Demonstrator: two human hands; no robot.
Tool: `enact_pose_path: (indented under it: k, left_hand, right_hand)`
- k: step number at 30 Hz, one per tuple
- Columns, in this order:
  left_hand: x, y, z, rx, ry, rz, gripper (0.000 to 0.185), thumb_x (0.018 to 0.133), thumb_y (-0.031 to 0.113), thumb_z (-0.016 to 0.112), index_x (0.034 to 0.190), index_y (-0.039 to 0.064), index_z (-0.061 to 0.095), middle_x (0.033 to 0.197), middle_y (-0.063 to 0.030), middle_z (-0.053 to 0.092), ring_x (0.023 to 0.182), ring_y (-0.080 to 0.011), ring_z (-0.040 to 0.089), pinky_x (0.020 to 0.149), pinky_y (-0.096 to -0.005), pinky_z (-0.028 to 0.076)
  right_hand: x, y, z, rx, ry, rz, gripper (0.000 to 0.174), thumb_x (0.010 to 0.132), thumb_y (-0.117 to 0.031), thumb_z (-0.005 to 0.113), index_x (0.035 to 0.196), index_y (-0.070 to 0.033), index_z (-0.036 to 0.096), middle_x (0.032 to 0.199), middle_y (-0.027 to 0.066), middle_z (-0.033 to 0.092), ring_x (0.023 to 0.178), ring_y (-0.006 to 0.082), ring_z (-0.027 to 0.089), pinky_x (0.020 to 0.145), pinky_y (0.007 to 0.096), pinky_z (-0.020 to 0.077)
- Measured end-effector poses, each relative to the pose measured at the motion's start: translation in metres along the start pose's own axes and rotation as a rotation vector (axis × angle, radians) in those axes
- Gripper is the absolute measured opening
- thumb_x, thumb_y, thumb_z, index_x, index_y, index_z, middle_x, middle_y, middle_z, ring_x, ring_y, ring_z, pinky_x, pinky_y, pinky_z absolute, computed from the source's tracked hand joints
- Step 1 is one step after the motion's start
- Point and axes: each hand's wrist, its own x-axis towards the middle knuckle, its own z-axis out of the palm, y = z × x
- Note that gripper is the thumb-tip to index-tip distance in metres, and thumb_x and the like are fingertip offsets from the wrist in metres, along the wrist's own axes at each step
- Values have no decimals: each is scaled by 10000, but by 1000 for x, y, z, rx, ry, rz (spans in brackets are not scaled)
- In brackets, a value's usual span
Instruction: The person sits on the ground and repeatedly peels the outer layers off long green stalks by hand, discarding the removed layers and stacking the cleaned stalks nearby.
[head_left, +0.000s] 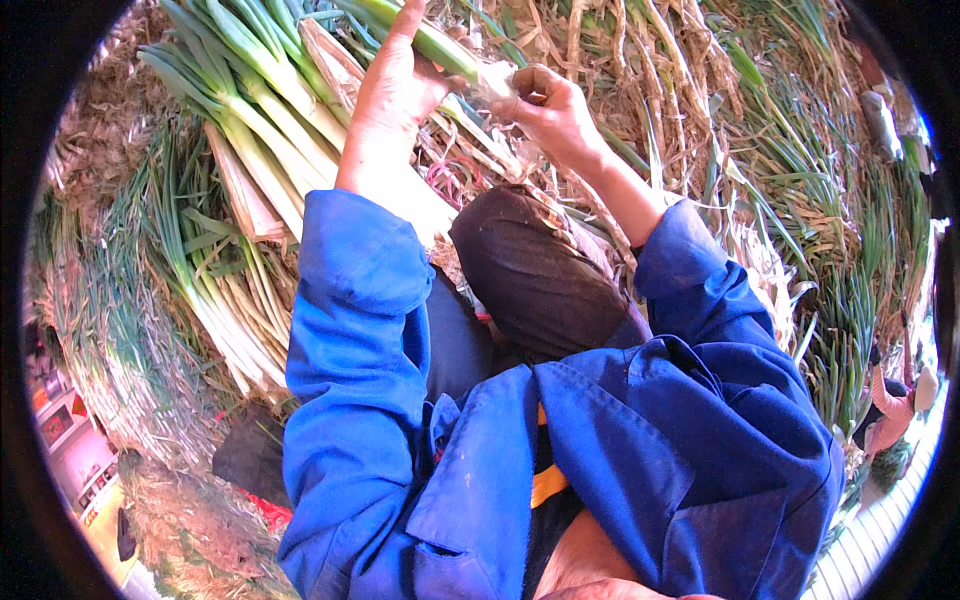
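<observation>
My left hand (397, 86) is at the top of the view, its thumb and fingers around the green part of a large green onion (442, 52). To its right, my right hand (546, 109) has thumb and fingertips bent together at the onion's pale, whitish section, where loose thin skin seems to show; glare blurs the exact contact. Beside and below my left forearm lie thick green onions (277, 120) with white stalks and green leaves. A small tangle of pink string (454, 180) lies between my forearms, near my dark-trousered knee.
Thinner green onions (217, 322) lie at the left, with long rows of more (112, 300) beyond. Dry leaves and stalks (652, 82) cover the ground at the upper right, and green onion piles (840, 337) line the right. Another person (889, 412) is partly visible at the far right edge.
</observation>
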Motion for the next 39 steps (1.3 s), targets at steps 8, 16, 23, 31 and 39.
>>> enact_pose_path:
  k: [8, 16, 23, 31, 39]
  left_hand:
    - [4, -3, -7, 195, 17, 26, 266, 772, 269, 717, 971, 139, 599, 941, 1, 618, 941, -160, 564, 858, -450, 422]
    - [5, -9, 2, 160, 52, 118, 277, 777, 205, 710, 984, 76, 578, 911, -43, 613, 888, -204, 586, 766, -420, 496]
    - [17, -15, -13, -36, -67, 31, 262, 811, 191, 664, 1008, 52, 561, 924, -76, 615, 908, -225, 584, 822, -423, 476]
    - [13, -18, -10, -123, -101, 52, 425, 855, 399, 563, 1058, 29, 511, 936, -203, 612, 922, -371, 586, 847, -563, 439]
    - [12, -15, -5, 111, 178, 336, 601, 830, 608, 461, 979, 31, 379, 710, -92, 481, 670, -241, 521, 700, -464, 493]
  right_hand:
    - [1, -12, -11, 332, -9, 214, 254, 794, -115, 675, 995, 20, 598, 843, 62, 621, 735, 111, 592, 654, 231, 479]
    - [10, -22, -4, -87, 56, -37, 198, 842, -159, 622, 947, 9, 632, 745, 8, 597, 683, 63, 527, 609, 214, 434]
    - [11, -5, -4, -235, 174, -100, 214, 869, -180, 558, 930, 14, 622, 770, 76, 617, 678, 115, 544, 639, 272, 446]
    - [24, 16, 3, 790, 494, 243, 135, 911, -122, 472, 869, -5, 523, 703, 72, 532, 595, 162, 519, 544, 288, 447]
    - [5, 43, -35, 797, 228, 217, 144, 924, -181, 453, 906, -57, 526, 635, 25, 460, 513, 134, 447, 414, 255, 344]
